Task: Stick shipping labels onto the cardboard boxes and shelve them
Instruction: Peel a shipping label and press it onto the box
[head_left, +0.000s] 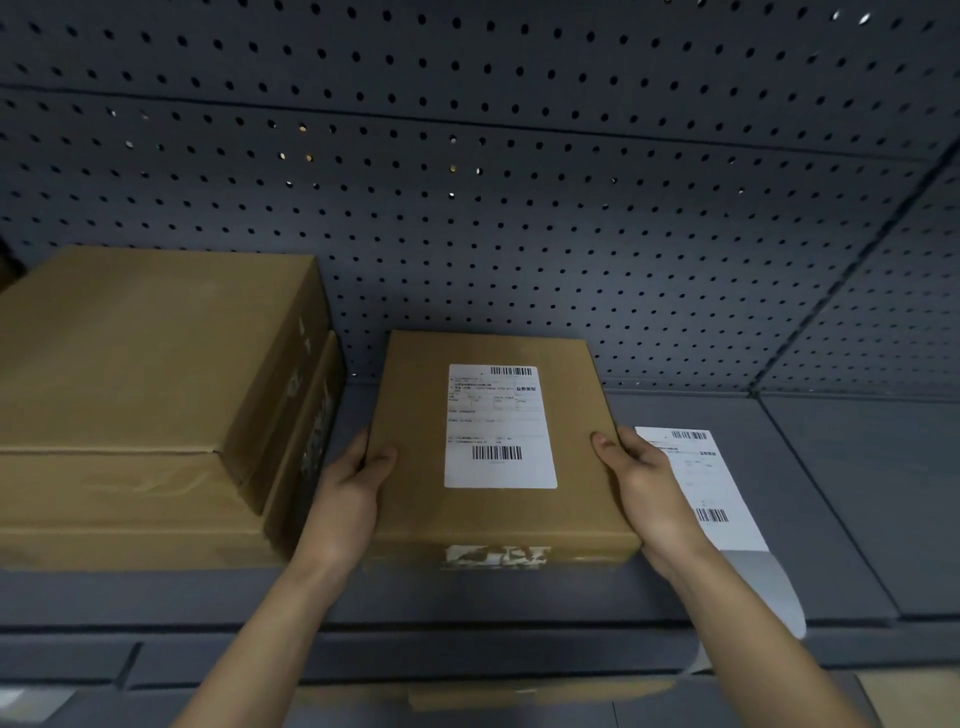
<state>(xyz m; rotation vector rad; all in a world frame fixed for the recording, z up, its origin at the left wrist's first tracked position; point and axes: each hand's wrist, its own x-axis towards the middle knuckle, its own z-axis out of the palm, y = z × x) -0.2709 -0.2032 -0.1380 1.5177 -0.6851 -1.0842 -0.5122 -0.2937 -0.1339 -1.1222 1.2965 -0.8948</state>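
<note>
A flat cardboard box (410, 499) lies on the grey shelf (831, 519), its far end close to the back wall. A white shipping label (500, 426) with barcodes is stuck on its top face. My left hand (358, 488) grips the box's left side, thumb on top. On the opposite side, my right hand (644, 483) holds the right edge in the same way. A strip of shipping labels (722, 499) hangs from under my right hand and trails over the shelf's front edge.
Two larger cardboard boxes (130, 374) are stacked on the shelf just left of the flat box. A grey pegboard wall (519, 208) closes the back and right side. Bare shelf surface lies to the right. Another shelf level and a brown box (467, 699) show below.
</note>
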